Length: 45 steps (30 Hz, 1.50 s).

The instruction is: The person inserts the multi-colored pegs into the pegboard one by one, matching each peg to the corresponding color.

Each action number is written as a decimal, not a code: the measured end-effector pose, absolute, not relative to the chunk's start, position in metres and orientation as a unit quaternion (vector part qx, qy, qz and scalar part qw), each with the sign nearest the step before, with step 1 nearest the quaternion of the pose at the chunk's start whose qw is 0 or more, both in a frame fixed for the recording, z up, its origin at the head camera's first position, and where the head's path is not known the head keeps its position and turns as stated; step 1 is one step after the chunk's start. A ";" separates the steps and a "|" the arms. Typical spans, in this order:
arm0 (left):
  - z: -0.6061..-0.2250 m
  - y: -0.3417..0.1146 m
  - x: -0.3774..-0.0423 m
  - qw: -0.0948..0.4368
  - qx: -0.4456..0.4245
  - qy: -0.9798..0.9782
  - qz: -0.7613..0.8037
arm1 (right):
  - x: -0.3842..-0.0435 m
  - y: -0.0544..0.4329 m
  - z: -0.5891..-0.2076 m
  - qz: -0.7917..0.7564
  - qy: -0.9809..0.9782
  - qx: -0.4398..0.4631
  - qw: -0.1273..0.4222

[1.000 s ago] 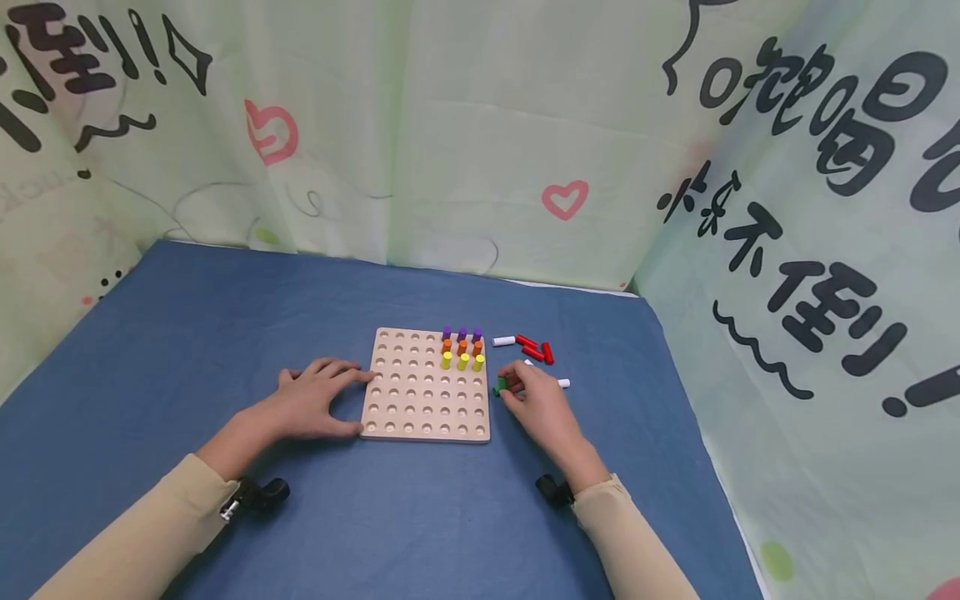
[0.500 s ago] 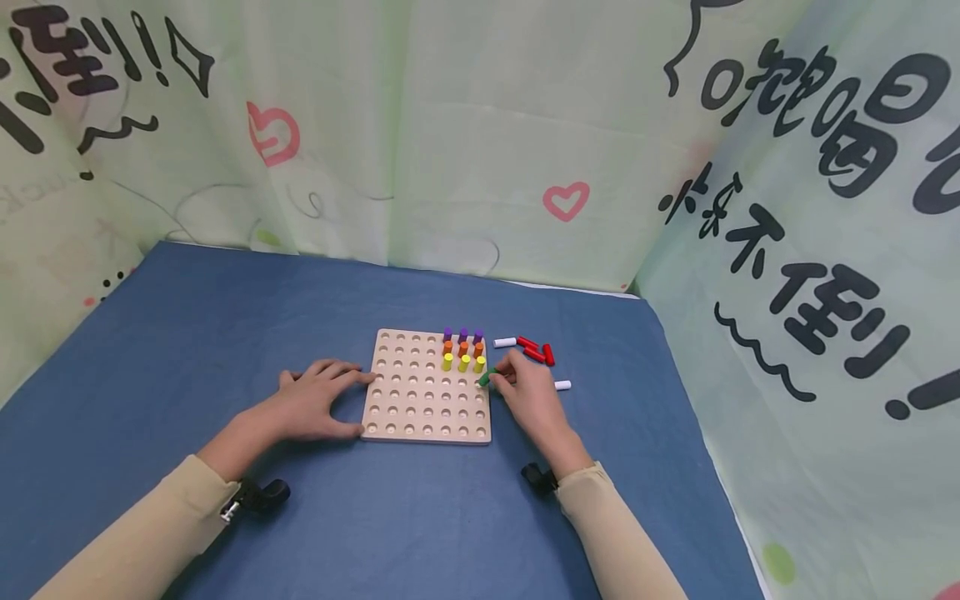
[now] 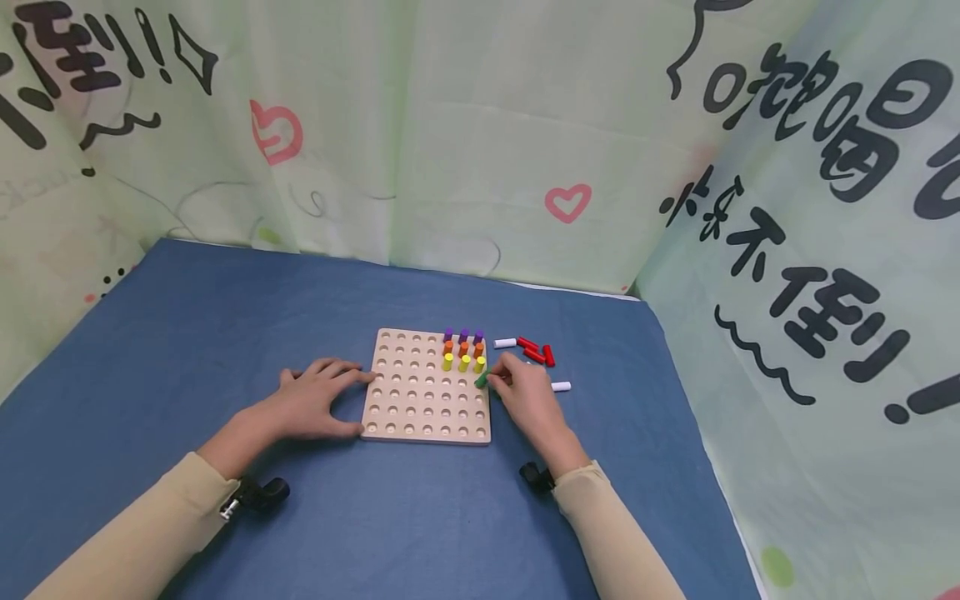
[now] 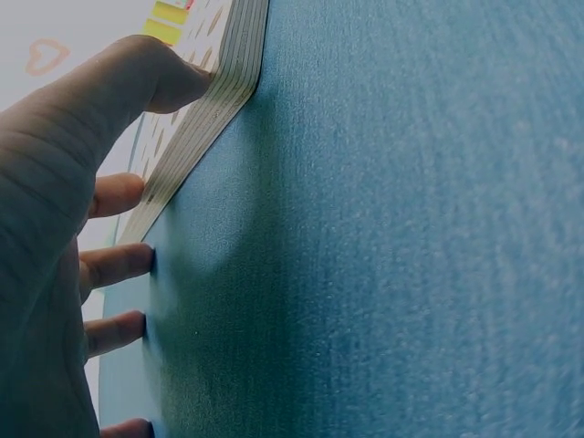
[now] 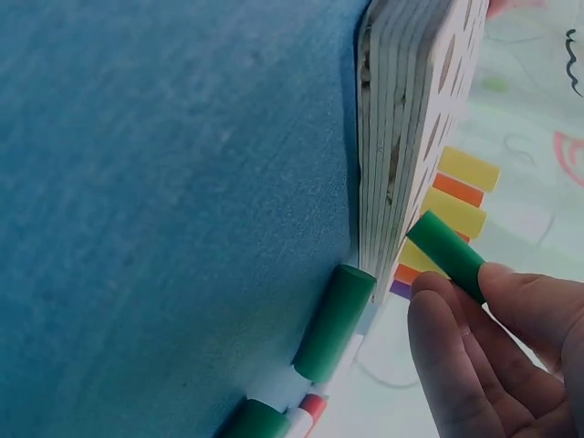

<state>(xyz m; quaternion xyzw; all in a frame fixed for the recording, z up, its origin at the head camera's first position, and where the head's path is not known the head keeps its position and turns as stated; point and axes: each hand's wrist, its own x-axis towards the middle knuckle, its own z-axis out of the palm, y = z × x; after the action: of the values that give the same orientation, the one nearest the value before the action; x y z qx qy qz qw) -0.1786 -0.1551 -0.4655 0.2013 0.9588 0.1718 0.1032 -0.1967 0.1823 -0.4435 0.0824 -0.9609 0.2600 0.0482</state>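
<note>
A square wooden pegboard (image 3: 427,438) with rows of round holes lies on the blue cloth. My left hand (image 3: 318,400) rests along its left side, thumb at the near corner and fingers spread. Thumb and fingers of my right hand (image 3: 531,404) pinch a green peg (image 5: 449,251), tilted over the board's right edge, just nearer me than the yellow row. Upright at the board's far right stand three purple pegs (image 3: 463,335), three orange pegs (image 3: 463,348) and three yellow pegs (image 3: 465,363). In the right wrist view the peg's lower end is close to the holes.
Several red pegs (image 3: 533,355) and a white peg (image 3: 506,342) lie right of the board, with another white peg (image 3: 560,386) beside my right hand. Loose green pegs (image 5: 336,324) lie along the board's side. A printed curtain (image 3: 480,167) hangs behind the table.
My right hand has moved left from the cloth beside the board, bringing the green peg over the board's right edge and tilting it more upright. The left hand has stayed in place.
</note>
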 end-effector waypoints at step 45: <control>-0.468 -0.155 -0.177 0.092 0.198 0.961 0.172 | -0.194 0.175 -0.450 0.179 -0.982 0.063 -0.011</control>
<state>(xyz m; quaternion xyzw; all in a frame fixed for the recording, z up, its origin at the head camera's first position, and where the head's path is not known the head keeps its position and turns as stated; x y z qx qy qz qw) -0.1769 -0.1551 -0.4677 0.1977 0.9606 0.1723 0.0924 -0.1937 0.1747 -0.4499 0.0628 -0.9818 0.1789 -0.0111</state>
